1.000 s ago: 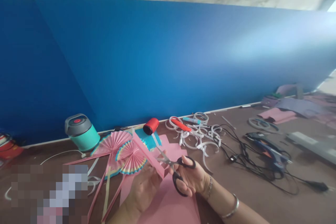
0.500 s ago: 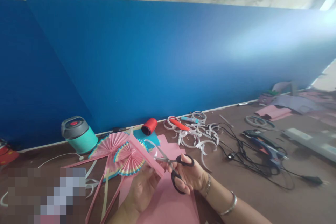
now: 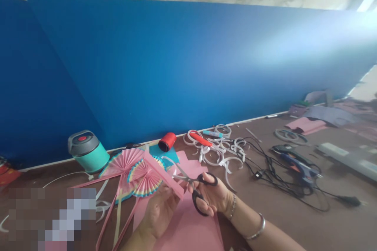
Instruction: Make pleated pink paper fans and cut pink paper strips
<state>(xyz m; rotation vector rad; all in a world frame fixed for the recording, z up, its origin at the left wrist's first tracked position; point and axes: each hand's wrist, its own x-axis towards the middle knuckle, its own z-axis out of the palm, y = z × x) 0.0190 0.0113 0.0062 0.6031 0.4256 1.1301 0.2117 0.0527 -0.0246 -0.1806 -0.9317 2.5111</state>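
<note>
My right hand [image 3: 213, 198] grips black-handled scissors [image 3: 194, 188], fingers through the loops, blades parted and pointing up-left. My left hand [image 3: 160, 211] pinches a folded strip of pink paper [image 3: 165, 174] that slants up to the left, its edge between the blades. A large pink sheet [image 3: 188, 227] lies under both hands. Pink pleated paper fans [image 3: 138, 168] with coloured rims lie just left of the strip.
A teal jar with a grey lid [image 3: 86, 151] and a red thread spool [image 3: 167, 141] stand by the blue board [image 3: 188, 70]. White paper rings [image 3: 220, 151], a red pen, black cables and a glue gun [image 3: 297, 164] lie to the right. Paper scraps sit at far right.
The scissor blades have opened wider around the pink strip. The view has shifted slightly; both hands stay in about the same place.
</note>
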